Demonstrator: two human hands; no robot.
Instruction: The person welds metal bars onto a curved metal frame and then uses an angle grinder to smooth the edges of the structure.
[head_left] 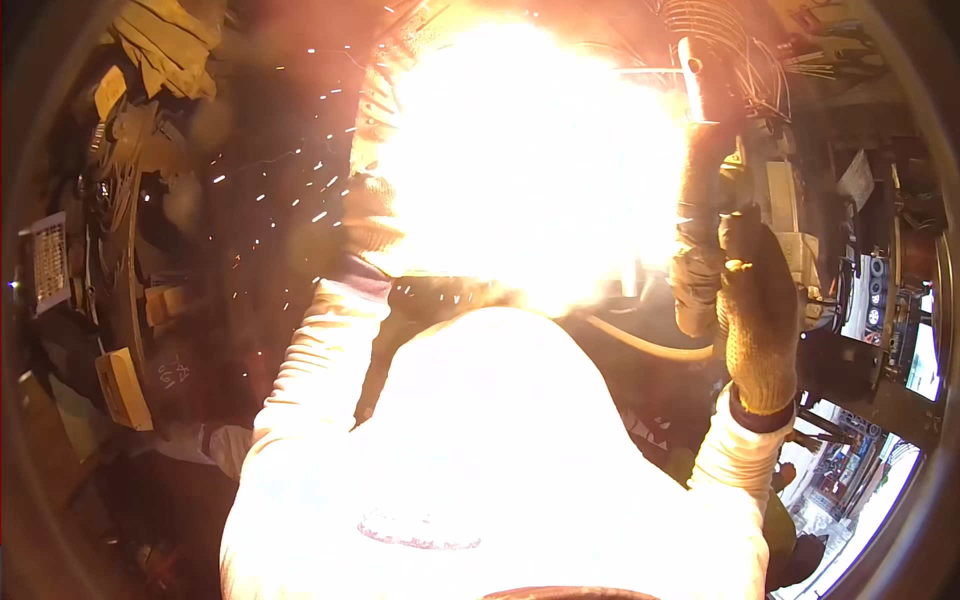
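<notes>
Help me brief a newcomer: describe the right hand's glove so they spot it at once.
Find the white glare at upper centre. To its lower right, just above the person's pale right sleeve, is the glove. Its knitted, yellowish-brown surface sets it apart from that wrinkled sleeve.

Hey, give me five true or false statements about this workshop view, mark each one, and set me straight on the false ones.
1. The right hand wears a knitted glove. True.
2. The left hand is partly lost in the bright glare. True.
3. Sparks show only to the right of the glare. False: many streak through the dark area on its left.
4. The person's sleeves are black. False: they show pale, nearly white.
5. The tube below the glare is perfectly straight. False: it curves toward the right.
</notes>
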